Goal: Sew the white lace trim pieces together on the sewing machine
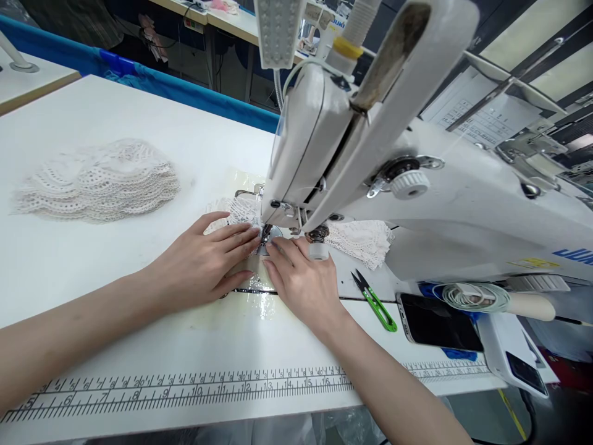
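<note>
A white lace piece (238, 211) lies under the needle area of the sewing machine (319, 136). My left hand (208, 256) rests on its near edge, palm down, fingers stretched out and apart, tips beside the presser foot (265, 233). Just right of the foot is my right hand (303, 278), its fingers reaching forward over the plate and partly behind the machine's white knob. What lies under those fingertips is hidden. More white lace (360, 241) spreads to the right, beneath the machine arm.
A layered stack of lace (104, 179) sits on the left of the white table (115, 346). Green thread snips (375, 301), a phone (439, 321) and a white device (512, 352) lie at right. A printed ruler (194, 389) runs along the front edge. A blue cloth trough (185, 93) borders the far side.
</note>
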The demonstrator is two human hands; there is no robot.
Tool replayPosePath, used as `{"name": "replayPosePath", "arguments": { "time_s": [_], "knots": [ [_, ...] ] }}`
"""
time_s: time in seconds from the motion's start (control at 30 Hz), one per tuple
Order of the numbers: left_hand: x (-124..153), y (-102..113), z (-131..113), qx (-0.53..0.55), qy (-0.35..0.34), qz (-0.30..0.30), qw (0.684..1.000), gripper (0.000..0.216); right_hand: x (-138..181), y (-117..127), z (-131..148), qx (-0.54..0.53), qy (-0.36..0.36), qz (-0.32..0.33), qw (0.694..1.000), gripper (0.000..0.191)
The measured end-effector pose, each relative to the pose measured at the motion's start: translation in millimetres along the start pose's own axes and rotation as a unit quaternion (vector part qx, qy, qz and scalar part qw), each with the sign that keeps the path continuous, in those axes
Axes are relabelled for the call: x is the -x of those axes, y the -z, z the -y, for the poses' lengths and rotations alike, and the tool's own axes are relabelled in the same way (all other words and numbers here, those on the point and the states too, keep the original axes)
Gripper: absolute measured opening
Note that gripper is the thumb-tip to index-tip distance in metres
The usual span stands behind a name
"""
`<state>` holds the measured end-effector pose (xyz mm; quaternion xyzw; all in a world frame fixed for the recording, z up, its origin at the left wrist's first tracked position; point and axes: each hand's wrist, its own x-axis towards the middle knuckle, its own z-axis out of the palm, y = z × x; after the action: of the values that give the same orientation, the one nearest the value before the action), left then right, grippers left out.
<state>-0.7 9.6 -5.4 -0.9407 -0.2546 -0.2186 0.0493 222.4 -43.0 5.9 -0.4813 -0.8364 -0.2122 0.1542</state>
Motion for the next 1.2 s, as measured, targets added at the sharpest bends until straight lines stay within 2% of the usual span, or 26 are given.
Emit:
{"name": "replayPosePath", "arguments": {
  "time_s": [0.1,0.17,0.3,0.37,0.47,0.57,0.63,0.73,0.83,1.07,1.2],
  "knots": [
    [-1.6,3.0,2.2,-0.023,-0.003,-0.006,1.000,0.043,0.3,1.5,-0.5,-0.007,0.009,-0.015,1.000,0.023],
    [-2.3,4.7,6.6,-0.039,0.019,-0.010,0.999,0.044,-0.4,3.3,0.9,-0.019,0.011,-0.018,1.000,0.022],
    [0.0,7.2,15.7,-0.061,0.050,-0.006,0.997,0.048,-4.3,7.8,6.5,-0.106,0.030,0.016,0.994,0.032],
    [2.2,10.3,15.5,-0.078,0.041,-0.010,0.996,0.047,-5.4,10.0,7.6,-0.130,0.044,0.019,0.990,0.029],
    [4.0,17.7,9.8,-0.101,0.013,-0.055,0.993,0.035,-3.7,13.1,6.7,-0.064,0.037,-0.049,0.996,0.014],
    [2.4,23.2,6.0,-0.096,-0.032,-0.102,0.990,0.023,-1.1,16.4,8.2,-0.037,0.035,-0.096,0.994,0.011],
    [0.7,23.4,7.3,-0.082,-0.054,-0.096,0.991,0.016,-0.5,18.2,12.1,-0.077,0.045,-0.079,0.993,0.015],
    [-0.2,18.7,12.7,-0.044,-0.060,-0.048,0.996,0.029,-0.4,19.4,17.9,-0.126,0.047,-0.040,0.990,0.016],
    [1.2,10.9,16.1,-0.005,-0.050,-0.015,0.999,0.039,0.4,19.2,18.9,-0.137,0.016,0.016,0.990,0.020],
    [3.1,2.0,9.8,0.065,-0.025,-0.011,0.998,0.049,-1.2,13.8,8.3,-0.114,-0.057,0.100,0.987,0.026],
    [4.7,1.2,6.0,0.056,-0.036,-0.012,0.998,0.052,-2.5,7.7,3.1,-0.106,-0.065,0.103,0.987,0.034]
  ]
}}
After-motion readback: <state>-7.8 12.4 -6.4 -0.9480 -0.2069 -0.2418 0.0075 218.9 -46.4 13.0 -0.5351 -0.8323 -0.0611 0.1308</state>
